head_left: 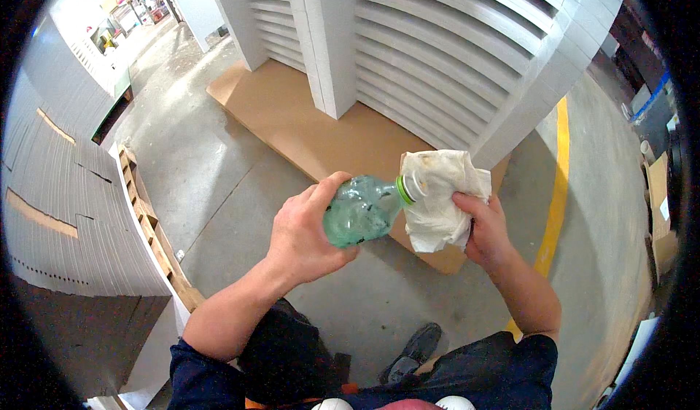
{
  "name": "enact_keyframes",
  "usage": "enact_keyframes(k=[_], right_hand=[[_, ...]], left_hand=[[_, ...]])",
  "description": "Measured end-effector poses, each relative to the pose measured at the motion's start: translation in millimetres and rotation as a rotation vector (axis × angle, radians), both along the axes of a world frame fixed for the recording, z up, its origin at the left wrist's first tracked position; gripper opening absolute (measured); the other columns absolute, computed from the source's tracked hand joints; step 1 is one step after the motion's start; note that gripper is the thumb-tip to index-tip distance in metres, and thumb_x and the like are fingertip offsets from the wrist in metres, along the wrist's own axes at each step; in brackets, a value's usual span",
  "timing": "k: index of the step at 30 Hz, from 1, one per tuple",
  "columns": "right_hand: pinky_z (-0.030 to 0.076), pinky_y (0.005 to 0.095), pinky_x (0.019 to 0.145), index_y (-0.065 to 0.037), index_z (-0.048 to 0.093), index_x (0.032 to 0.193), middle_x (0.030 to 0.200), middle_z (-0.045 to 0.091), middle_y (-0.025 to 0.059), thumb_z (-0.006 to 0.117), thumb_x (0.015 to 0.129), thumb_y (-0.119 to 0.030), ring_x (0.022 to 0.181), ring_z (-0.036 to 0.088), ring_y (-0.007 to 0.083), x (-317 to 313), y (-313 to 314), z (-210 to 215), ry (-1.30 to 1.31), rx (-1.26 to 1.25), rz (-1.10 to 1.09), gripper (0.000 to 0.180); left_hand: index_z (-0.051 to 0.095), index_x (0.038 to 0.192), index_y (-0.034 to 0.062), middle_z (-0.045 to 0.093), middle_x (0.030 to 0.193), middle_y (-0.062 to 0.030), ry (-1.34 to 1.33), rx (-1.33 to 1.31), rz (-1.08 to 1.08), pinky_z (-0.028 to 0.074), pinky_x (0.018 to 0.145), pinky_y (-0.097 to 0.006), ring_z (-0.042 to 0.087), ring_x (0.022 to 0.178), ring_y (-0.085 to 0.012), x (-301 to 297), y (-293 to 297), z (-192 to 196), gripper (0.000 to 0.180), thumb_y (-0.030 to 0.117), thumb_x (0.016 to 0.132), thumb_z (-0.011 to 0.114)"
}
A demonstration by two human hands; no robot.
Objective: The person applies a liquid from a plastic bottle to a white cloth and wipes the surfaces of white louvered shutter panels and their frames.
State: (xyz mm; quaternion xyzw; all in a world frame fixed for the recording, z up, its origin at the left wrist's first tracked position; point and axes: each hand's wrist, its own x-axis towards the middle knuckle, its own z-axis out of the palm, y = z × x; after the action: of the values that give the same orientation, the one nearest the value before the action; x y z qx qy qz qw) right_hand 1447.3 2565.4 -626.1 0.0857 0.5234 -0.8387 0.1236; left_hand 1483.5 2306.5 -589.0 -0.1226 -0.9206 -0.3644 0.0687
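A clear green plastic bottle (362, 211) lies tilted sideways in my left hand (302, 228), whose fingers wrap round its body. Its open mouth, with a bright green ring at the neck, points right, up against a folded white cloth (440, 198). Faint stains mark the cloth. My right hand (486, 226) pinches that cloth, thumb across its front. Whether any liquid is passing from the bottle cannot be seen. Beyond both hands stands a large white slatted panel (437, 53) with thick posts.
Under the panel lies a flat brown cardboard sheet (292, 122) on the concrete floor. At left, stacked grey cardboard sheets (65, 191) stand beside a wooden pallet (157, 239). A yellow floor line (555, 206) runs at right, with cardboard boxes (660, 206) past it.
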Motion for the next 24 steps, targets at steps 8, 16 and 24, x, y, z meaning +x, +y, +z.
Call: enact_keyframes(k=[8,16,24], right_hand=[[0.056,0.0411,0.083,0.003,0.055,0.118,0.108,0.065,0.014,0.068,0.082,-0.01,0.095,0.066,0.0279,17,-4,8,0.033,-0.101,0.147,0.04],[0.054,0.0426,0.088,0.0,0.042,0.131,0.122,0.057,0.0164,0.062,0.085,-0.009,0.105,0.062,0.0285,20,-7,-2,0.107,0.003,0.234,0.052],[0.052,0.0353,0.087,0.0,0.055,0.119,0.11,0.065,0.0097,0.063,0.086,-0.01,0.1,0.063,0.0205,25,-21,-25,-0.148,-0.009,0.335,0.036]], left_hand=[[0.052,0.122,0.0091,0.063,0.106,-0.0144,0.089,-0.164,0.022,0.049,0.086,-0.041,0.061,0.096,-0.0341,6,1,-2,0.072,0.014,0.055,0.077],[0.052,0.122,0.0075,0.063,0.109,-0.0152,0.06,-0.182,-0.01,0.048,0.089,-0.04,0.061,0.102,-0.033,7,2,3,0.076,0.011,0.051,0.079],[0.05,0.123,0.0047,0.064,0.103,-0.0122,-0.068,-0.067,-0.025,0.048,0.09,-0.035,0.063,0.099,-0.0237,3,9,9,0.081,0.003,0.047,0.08]])
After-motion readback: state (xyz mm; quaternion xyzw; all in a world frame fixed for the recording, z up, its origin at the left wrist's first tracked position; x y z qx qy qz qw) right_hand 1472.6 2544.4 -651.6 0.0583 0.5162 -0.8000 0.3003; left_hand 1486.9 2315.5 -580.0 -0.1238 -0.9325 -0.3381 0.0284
